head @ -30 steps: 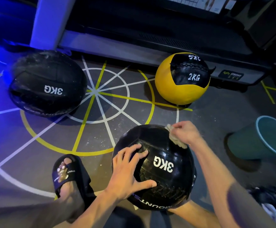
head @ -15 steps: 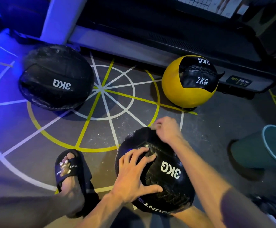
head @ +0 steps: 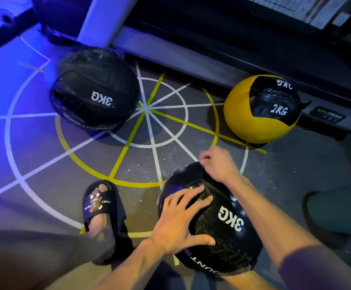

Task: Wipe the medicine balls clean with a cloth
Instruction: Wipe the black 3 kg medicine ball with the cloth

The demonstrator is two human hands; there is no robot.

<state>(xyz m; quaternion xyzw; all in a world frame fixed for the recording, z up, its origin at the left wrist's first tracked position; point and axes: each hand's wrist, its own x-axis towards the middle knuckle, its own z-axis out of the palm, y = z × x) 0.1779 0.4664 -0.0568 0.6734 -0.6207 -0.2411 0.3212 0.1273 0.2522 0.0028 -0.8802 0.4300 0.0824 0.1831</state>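
A black 3KG medicine ball [head: 229, 233] lies on the floor right in front of me. My left hand [head: 180, 220] presses flat on its near left side with fingers spread. My right hand [head: 218, 164] sits curled on the ball's far top edge; the cloth is almost wholly hidden under it, with only a pale scrap showing at the knuckles [head: 201, 159]. A second black 3KG ball [head: 95, 91], dusty on top, rests at the far left. A yellow and black 2KG ball [head: 260, 109] stands at the far right.
My left foot in a black slide sandal [head: 101, 208] stands left of the near ball. A teal bucket [head: 337, 210] lies at the right edge. A treadmill base [head: 212, 49] runs along the back. The grey floor carries white and yellow painted lines.
My right hand has slid leftward and farther over the top of the near ball, covering the cloth. My left hand has stayed pressed on the ball.
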